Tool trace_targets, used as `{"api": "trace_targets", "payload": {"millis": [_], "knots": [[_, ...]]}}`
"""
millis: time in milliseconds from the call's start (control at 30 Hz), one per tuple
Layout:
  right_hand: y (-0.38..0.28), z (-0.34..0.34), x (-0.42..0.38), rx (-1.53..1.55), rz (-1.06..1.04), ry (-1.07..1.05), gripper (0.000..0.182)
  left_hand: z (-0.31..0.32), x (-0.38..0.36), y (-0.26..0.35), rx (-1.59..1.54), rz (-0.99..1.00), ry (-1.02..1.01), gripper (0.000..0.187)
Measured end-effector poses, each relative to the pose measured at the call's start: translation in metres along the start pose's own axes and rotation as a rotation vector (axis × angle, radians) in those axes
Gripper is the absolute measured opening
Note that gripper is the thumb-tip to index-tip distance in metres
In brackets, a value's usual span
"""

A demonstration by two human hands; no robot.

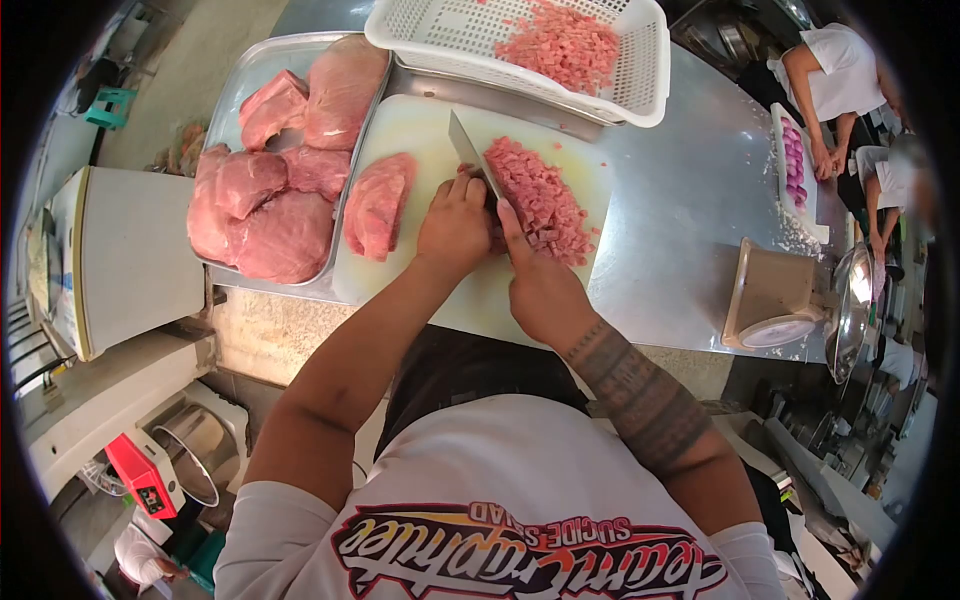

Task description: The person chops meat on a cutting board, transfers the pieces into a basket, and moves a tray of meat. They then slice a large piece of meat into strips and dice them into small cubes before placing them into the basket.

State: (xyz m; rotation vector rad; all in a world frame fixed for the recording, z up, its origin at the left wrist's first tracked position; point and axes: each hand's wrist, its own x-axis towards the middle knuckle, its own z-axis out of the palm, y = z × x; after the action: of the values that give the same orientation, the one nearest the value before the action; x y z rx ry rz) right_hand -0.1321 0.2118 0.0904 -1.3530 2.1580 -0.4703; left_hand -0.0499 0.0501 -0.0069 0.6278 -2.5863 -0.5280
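My right hand (548, 290) is closed around the handle of a kitchen knife (466, 146), whose blade points up and left across the cutting board (430, 122). Curled beside the blade is my left hand (456, 222); whatever its fingers press on is hidden beneath them. A heap of diced raw meat (545, 200) lies just right of the knife, near my right hand. Left of my left hand, a thick slab of raw meat (378, 208) rests on the board.
A metal tray (222, 112) holding large raw meat pieces (285, 238) stands left of the board. Beyond the board is a white perforated basket (645, 85) with diced meat (560, 45). Rightward on the steel table are a scale (770, 290) and purple onions (794, 165) near a co-worker's hands.
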Motion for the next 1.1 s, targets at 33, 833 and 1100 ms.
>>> {"api": "trace_targets", "payload": {"millis": [33, 833, 1100], "knots": [[-0.004, 0.001, 0.012, -0.024, 0.031, -0.021, 0.101, 0.001, 0.0, -0.002, -0.021, -0.004, -0.011, 0.029], [-0.022, -0.019, -0.026, 0.023, 0.091, -0.091, 0.101, -0.021, 0.0, -0.007, 0.008, -0.01, -0.097, 0.027], [-0.017, -0.003, 0.027, 0.005, 0.095, 0.002, 0.096, -0.017, 0.003, -0.012, -0.039, -0.055, -0.118, 0.027]]}}
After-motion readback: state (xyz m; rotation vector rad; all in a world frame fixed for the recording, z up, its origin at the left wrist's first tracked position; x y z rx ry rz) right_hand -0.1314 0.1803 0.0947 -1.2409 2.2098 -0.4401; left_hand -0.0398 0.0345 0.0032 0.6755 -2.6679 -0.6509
